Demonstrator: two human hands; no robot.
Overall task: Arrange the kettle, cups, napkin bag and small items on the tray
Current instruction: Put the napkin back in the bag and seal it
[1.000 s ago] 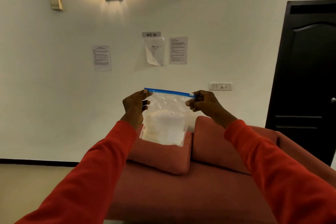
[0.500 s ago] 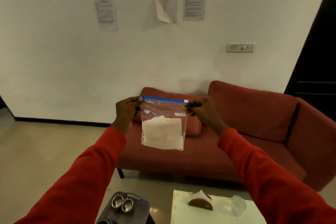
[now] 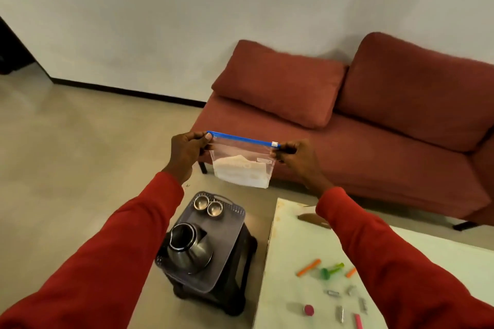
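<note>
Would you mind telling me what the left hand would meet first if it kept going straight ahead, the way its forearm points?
Probably the near end of the red sofa: the left hand, pinching the napkin bag, points that way with nothing visible between. Depth is unclear.

Both hands hold the napkin bag (image 3: 242, 161) up in the air by its blue zip strip: left hand (image 3: 187, 151) pinching the left end, right hand (image 3: 295, 157) the right end; white napkins inside. Below the bag: grey tray (image 3: 227, 246) on a dark stool (image 3: 240, 275), w/ kettle (image 3: 188, 247) at near end, two steel cups (image 3: 208, 205) touching at far end. Right of tray: white bench (image 3: 294, 243) w/ small items (image 3: 334, 288) scattered. Red sofa (image 3: 374, 125) behind the bag.
</note>
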